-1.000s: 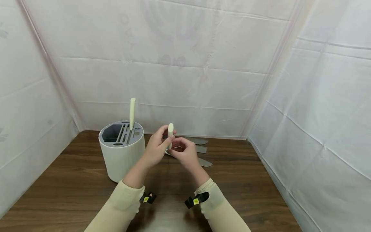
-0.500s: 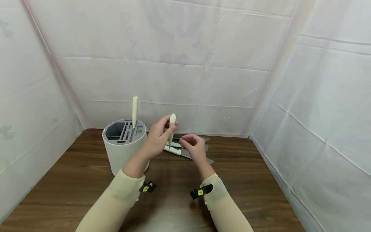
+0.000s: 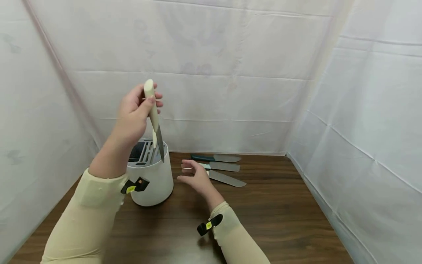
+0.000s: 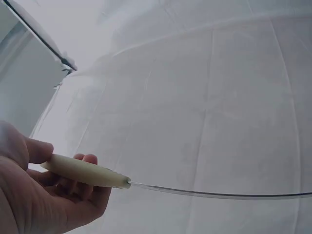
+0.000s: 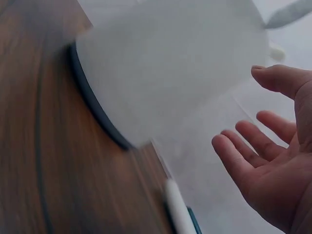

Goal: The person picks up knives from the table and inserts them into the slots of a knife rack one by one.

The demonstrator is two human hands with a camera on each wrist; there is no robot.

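Observation:
My left hand (image 3: 140, 106) is raised and grips the cream handle of a knife (image 3: 151, 101). Its blade (image 3: 160, 145) points down over the slotted top of the white round knife block (image 3: 155, 179). In the left wrist view the left hand (image 4: 58, 187) curls its fingers round the handle (image 4: 85, 171), and the thin blade (image 4: 219, 194) runs off to the right. My right hand (image 3: 192, 174) hovers open just right of the block, palm turned towards it. The right wrist view shows the right hand (image 5: 273, 175) with spread fingers and the blurred block (image 5: 170, 73).
Three knives lie side by side on the brown table (image 3: 273, 212) behind the right hand: one with a teal handle (image 3: 215, 158), a middle one (image 3: 225, 167) and a near one (image 3: 227, 179). White sheeting walls the table in at the back and both sides.
The left hand lifted the knife from mid-table up and to the left, over the block. The right hand let go of it, dropped and opened beside the block.

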